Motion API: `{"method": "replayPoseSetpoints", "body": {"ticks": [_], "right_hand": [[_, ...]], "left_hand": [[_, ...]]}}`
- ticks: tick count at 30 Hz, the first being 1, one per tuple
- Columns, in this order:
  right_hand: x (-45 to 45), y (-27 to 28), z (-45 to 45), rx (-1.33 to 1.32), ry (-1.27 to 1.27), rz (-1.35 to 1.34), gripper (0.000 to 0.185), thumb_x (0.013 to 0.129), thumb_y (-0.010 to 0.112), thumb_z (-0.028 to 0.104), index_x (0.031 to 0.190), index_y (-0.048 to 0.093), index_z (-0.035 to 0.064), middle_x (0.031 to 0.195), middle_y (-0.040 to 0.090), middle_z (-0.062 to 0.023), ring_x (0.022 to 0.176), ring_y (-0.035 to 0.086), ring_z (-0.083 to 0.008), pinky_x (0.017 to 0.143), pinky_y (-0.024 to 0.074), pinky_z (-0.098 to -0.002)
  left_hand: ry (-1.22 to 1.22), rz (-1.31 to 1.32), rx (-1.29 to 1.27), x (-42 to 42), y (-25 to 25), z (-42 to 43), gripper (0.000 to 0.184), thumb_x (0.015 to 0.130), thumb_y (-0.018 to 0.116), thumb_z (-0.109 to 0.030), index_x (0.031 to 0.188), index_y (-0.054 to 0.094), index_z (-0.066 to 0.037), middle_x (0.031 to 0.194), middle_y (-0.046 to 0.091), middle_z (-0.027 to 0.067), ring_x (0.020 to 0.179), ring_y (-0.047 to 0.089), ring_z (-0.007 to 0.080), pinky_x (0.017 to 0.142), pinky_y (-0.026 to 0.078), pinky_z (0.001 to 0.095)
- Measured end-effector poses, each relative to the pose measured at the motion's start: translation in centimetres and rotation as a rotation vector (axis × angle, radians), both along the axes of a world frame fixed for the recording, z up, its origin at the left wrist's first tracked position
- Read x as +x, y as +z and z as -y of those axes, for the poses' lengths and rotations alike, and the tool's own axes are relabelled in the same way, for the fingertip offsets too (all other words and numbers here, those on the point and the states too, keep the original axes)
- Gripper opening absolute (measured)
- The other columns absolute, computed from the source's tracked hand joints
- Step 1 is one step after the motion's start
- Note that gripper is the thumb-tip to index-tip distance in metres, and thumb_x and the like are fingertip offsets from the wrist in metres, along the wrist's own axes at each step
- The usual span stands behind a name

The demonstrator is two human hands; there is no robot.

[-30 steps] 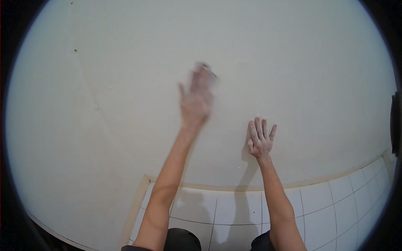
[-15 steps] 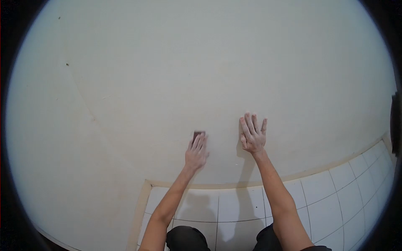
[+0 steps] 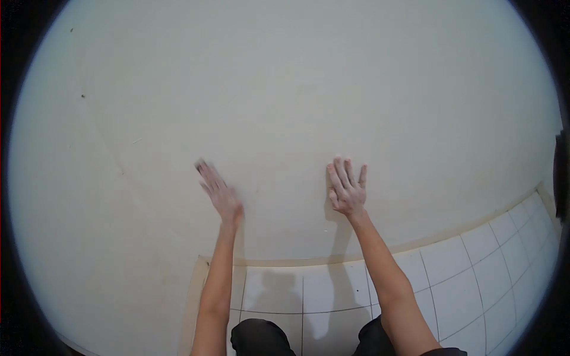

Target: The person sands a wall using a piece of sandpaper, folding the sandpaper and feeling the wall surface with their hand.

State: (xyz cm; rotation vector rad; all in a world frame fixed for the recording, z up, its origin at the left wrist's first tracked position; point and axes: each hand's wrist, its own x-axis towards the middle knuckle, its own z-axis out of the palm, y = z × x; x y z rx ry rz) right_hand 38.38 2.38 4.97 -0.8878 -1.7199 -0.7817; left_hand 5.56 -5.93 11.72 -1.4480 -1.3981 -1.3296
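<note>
Two hands are working at the pale wall (image 3: 285, 89), and the left hand (image 3: 222, 199) is the one changing place. Half a second ago it was rubbing near the lower centre of the frame; now it is reaching to the left of centre, its fingers pointing toward the upper left and blurring with speed. A small dark pad (image 3: 199, 168) is showing as only a sliver at those fingertips, so I cannot tell whether the fingers are gripping it or merely pressing it flat.

That shift is carrying the pad onto a different stretch of wall, nearer the faint line (image 3: 107, 139) that is slanting down the left of the frame, and the sweep is running sideways rather than downward.

The right hand (image 3: 349, 193), right of centre, is holding nothing visible; it is lying open, fingers spread, apparently bracing against the wall. It is sliding slightly left in view together with the wall marks, which is suggesting that the camera is turning while this palm is staying put.
</note>
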Motion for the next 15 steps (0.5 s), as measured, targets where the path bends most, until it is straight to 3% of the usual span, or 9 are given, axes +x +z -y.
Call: {"method": "replayPoseSetpoints", "body": {"ticks": [2,4,6,8,10,12,14,15], "right_hand": [[0.0,0.0,-0.1,-0.019,0.007,-0.001,0.063,0.095,0.040,0.029,0.157,0.045,0.0201,0.164,0.041,-0.0027,0.155,0.031,-0.0238,0.127,0.0060,-0.0617],[0.1,-0.1,-0.3,-0.001,0.006,-0.008,0.064,0.094,0.042,0.030,0.158,0.043,0.0213,0.164,0.040,-0.0020,0.155,0.032,-0.0233,0.127,0.0061,-0.0618],[0.1,0.0,-0.2,0.006,0.016,-0.004,0.065,0.093,0.043,0.030,0.158,0.043,0.0201,0.165,0.040,-0.0025,0.154,0.032,-0.0233,0.127,0.0061,-0.0619],[0.3,-0.4,-0.3,0.004,0.036,-0.017,0.065,0.093,0.043,0.030,0.157,0.043,0.0185,0.164,0.040,-0.0031,0.154,0.032,-0.0238,0.127,0.0061,-0.0622],[0.0,-0.4,-0.5,0.016,0.041,-0.025,0.066,0.092,0.044,0.030,0.157,0.044,0.0171,0.164,0.040,-0.0035,0.154,0.032,-0.0242,0.127,0.0061,-0.0625],[0.0,-0.4,-0.5,0.025,0.032,-0.028,0.066,0.091,0.044,0.029,0.156,0.044,0.0159,0.164,0.041,-0.0038,0.154,0.032,-0.0246,0.127,0.0060,-0.0627],[0.1,-0.2,-0.7,0.037,0.033,-0.029,0.067,0.090,0.045,0.028,0.156,0.044,0.0162,0.164,0.042,-0.0036,0.154,0.032,-0.0244,0.127,0.0061,-0.0626],[0.0,-0.3,-0.5,0.037,0.036,-0.032,0.067,0.090,0.045,0.028,0.156,0.044,0.0163,0.163,0.042,-0.0034,0.154,0.032,-0.0243,0.127,0.0061,-0.0625]], "left_hand": [[0.022,-0.208,-0.310,-2.6,-11.3,-0.2,0.076,0.095,0.048,-0.024,0.160,0.024,0.007,0.167,0.023,0.0287,0.157,0.013,0.0449,0.127,0.011,0.0551],[-0.152,-0.520,-0.525,0.0,-13.7,0.6,0.077,0.092,0.055,-0.028,0.159,0.033,0.002,0.167,0.029,0.0216,0.157,0.022,0.0370,0.124,0.027,0.0479],[-0.145,-0.881,-0.526,4.0,-10.9,-1.1,0.077,0.089,0.062,-0.033,0.157,0.041,-0.005,0.167,0.034,0.0123,0.155,0.030,0.0257,0.117,0.038,0.0428],[-0.131,-0.876,-0.350,8.5,-4.6,-2.8,0.074,0.089,0.062,-0.034,0.156,0.044,-0.011,0.167,0.036,0.0047,0.154,0.032,0.0166,0.112,0.042,0.0443],[-0.008,-0.664,-0.450,11.6,2.4,-3.5,0.071,0.094,0.056,-0.027,0.161,0.037,-0.012,0.169,0.030,0.0074,0.157,0.026,0.0194,0.118,0.035,0.0517],[0.062,-0.412,-0.166,12.0,8.9,-4.1,0.073,0.098,0.051,-0.024,0.164,0.025,-0.010,0.172,0.021,0.0075,0.159,0.017,0.0205,0.124,0.019,0.0572],[-0.091,-0.092,0.058,10.5,14.4,-2.9,0.074,0.100,0.047,-0.032,0.165,0.021,-0.008,0.173,0.019,0.0089,0.160,0.013,0.0251,0.124,-0.003,0.0637],[-0.052,-0.042,0.084,8.1,14.7,-2.6,0.074,0.100,0.046,-0.032,0.165,0.020,-0.007,0.173,0.017,0.0095,0.160,0.012,0.0268,0.124,-0.005,0.0622]]}}
